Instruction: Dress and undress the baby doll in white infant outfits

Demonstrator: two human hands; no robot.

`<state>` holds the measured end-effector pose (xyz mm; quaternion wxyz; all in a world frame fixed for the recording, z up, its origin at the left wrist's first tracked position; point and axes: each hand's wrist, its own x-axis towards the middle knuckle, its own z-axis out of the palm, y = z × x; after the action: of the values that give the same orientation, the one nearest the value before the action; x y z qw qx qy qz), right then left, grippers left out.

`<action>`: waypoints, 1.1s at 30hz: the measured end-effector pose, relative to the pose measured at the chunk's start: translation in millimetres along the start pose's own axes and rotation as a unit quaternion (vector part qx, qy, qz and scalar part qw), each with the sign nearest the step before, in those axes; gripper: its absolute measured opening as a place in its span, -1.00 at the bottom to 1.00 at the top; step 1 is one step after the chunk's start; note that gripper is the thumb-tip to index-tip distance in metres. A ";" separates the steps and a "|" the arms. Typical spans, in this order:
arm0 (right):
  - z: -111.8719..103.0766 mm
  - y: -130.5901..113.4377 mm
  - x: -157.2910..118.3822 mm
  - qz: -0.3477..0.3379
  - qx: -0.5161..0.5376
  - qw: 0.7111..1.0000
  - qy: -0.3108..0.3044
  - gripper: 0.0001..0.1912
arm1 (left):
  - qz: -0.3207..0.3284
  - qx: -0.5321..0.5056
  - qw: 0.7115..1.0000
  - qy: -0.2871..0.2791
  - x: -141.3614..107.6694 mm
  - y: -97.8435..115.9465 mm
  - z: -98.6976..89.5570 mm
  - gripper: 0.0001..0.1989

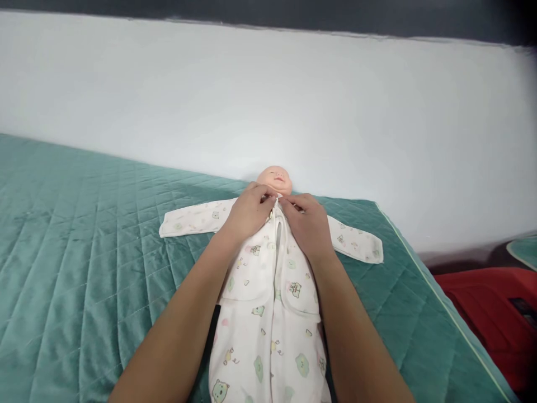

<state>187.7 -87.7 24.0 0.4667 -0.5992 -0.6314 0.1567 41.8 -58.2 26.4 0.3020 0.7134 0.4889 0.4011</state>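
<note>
A baby doll (276, 178) lies on its back with its head toward the wall. It wears a white printed jacket (251, 274) with both sleeves spread out to the sides, over matching printed trousers (268, 358). At the collar, my left hand (253, 208) pinches one edge of the jacket just below the doll's chin. My right hand (308, 219) pinches the opposite edge close beside it, and the fingertips of both hands nearly meet. Below them the jacket front parts in a narrow gap. My fingers partly hide the fastening at the neck.
A green quilted cover (84, 224) lies under the doll, its piped edge running down the right side. Behind stands a white wall (268, 101) with a dark band along the top. A red bag-like item (490, 313) sits beyond the edge at right.
</note>
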 end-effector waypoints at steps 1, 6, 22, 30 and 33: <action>0.3 0.4 0.0 0.001 0.001 1.000 -0.006 -0.78 | 0.001 -0.003 1.000 0.000 0.1 -0.3 -0.1 -0.83; 2.6 3.1 1.3 0.002 0.014 1.000 -0.018 -0.79 | 0.000 -0.013 1.000 0.000 0.2 0.2 0.1 -0.78; 1.4 1.5 1.0 0.037 0.072 0.997 -0.001 -0.89 | -0.007 -0.013 1.000 0.009 -0.2 3.0 0.4 -0.76; -0.4 0.9 0.5 0.013 0.030 0.999 -0.006 -0.84 | -0.010 -0.021 1.000 0.011 -0.5 2.3 0.8 -0.77; -2.4 2.1 -0.3 0.001 0.033 0.999 -0.034 -0.81 | -0.011 -0.027 0.999 0.022 -0.6 1.8 1.2 -0.77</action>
<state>190.8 -88.4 23.5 0.4642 -0.5785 -0.6408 0.1979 43.5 -59.4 27.2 0.3153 0.6905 0.4920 0.4263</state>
